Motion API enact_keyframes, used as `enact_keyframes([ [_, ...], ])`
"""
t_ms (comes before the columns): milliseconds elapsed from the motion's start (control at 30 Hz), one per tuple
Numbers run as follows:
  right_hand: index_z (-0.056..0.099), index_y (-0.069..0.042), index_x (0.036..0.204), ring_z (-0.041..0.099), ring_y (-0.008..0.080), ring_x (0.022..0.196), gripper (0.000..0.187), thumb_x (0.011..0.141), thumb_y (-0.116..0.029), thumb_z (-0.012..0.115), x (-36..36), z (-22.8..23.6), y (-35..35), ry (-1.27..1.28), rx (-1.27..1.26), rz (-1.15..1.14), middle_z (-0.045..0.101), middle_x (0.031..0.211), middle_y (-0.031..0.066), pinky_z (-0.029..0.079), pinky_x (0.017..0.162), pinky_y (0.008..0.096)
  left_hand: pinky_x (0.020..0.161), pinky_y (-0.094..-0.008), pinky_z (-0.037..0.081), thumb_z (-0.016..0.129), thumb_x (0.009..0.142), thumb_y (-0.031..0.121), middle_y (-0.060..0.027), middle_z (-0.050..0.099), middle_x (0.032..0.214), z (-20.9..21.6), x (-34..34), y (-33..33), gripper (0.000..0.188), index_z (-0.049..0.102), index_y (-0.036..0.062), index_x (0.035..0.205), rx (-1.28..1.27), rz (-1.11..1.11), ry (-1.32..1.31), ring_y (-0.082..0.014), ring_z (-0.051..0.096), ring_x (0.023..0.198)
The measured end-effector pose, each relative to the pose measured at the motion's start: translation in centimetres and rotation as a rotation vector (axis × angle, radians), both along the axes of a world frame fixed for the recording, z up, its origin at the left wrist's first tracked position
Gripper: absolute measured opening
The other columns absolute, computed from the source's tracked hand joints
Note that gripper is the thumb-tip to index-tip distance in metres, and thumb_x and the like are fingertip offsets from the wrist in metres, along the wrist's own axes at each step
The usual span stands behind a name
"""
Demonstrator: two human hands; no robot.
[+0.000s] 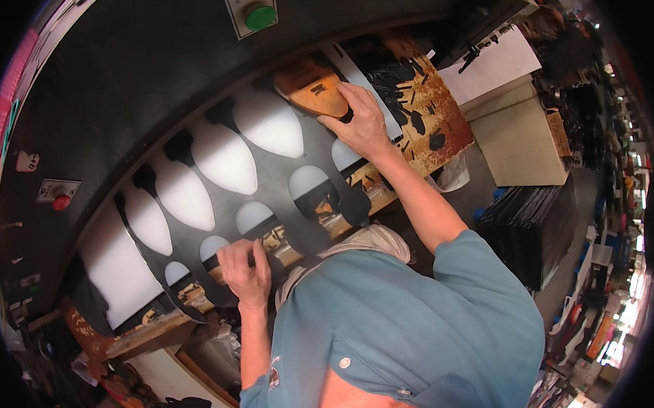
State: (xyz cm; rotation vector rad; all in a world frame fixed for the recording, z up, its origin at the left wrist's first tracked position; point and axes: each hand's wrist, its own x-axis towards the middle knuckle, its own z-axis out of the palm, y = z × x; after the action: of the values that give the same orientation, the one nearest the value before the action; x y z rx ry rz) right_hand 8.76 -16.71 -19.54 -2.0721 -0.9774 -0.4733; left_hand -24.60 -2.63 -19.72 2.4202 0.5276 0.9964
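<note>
My right hand grips the narrow end of an orange, sole-shaped cutting die, thumb on the near side and fingers on the far side. The die lies on a black sheet with rows of sole-shaped holes cut through it, and a white board shows through them. My left hand is at the sheet's near edge, beside a strip between two rounded cutouts. Its fingers are curled, and what they hold, if anything, is hidden.
A dark machine beam spans above the sheet, bearing a green button and a red button. Black offcuts litter the worn board at right. Beyond stand a pale cabinet and stacked black sheets.
</note>
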Motion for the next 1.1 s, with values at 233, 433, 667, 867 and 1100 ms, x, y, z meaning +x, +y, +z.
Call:
enact_keyframes([
  [233,0.072,0.001,0.112,0.069,0.0291,0.094,0.023,0.091,-0.005,0.078,-3.2,3.8,-1.9,0.056,0.193,0.027,0.071,0.101,0.0144,0.056,0.085,0.039,0.074,-0.0472,0.053,0.076,0.094,0.002,-0.015,0.068,0.092,-1.0,-0.6,-0.3,0.012,0.064,0.0019,0.096,-0.021,0.059,0.046,-0.0379,0.064,0.082],
  [433,0.071,-0.001,0.096,0.066,0.0286,0.076,0.006,0.097,-0.006,0.074,-2.8,11.1,4.2,-0.229,0.322,0.386,0.068,0.087,0.0107,0.053,0.068,0.036,0.071,-0.0467,0.055,0.073,0.099,0.007,-0.0163,0.069,0.093,-1.7,-0.8,-0.5,0.012,0.062,0.0017,0.098,0.004,0.089,0.041,-0.038,0.067,0.081],
  [667,0.072,-0.002,0.093,0.066,0.0242,0.067,0.008,0.098,-0.007,0.07,-7.7,3.9,-3.7,0.142,0.233,0.206,0.067,0.081,0.0105,0.052,0.062,0.0378,0.068,-0.0456,0.053,0.072,0.101,0.009,-0.0145,0.067,0.091,-2.0,-0.7,-0.4,0.014,0.061,0.0028,0.096,0.06,0.093,0.032,-0.0363,0.066,0.078],
  [867,0.075,-0.003,0.094,0.073,0.0348,0.078,0.013,0.096,-0.015,0.072,-10.9,-1.4,-6.5,0.216,0.03,0.265,0.073,0.089,0.0144,0.058,0.069,0.0447,0.068,-0.0457,0.053,0.073,0.1,0.01,-0.0143,0.066,0.089,-2.1,-0.6,-0.2,0.014,0.062,0.0036,0.096,0.045,0.097,0.045,-0.0353,0.065,0.078],
  [1100,0.075,-0.002,0.095,0.072,0.0304,0.072,0.014,0.097,-0.016,0.072,-10.6,-0.4,-6.2,0.314,-0.024,0.248,0.072,0.084,0.0143,0.056,0.067,0.0414,0.07,-0.0454,0.053,0.076,0.098,0.011,-0.0133,0.066,0.091,-1.8,-0.7,-0.2,0.015,0.063,0.0044,0.097,0.039,0.081,0.054,-0.0349,0.066,0.08],
])
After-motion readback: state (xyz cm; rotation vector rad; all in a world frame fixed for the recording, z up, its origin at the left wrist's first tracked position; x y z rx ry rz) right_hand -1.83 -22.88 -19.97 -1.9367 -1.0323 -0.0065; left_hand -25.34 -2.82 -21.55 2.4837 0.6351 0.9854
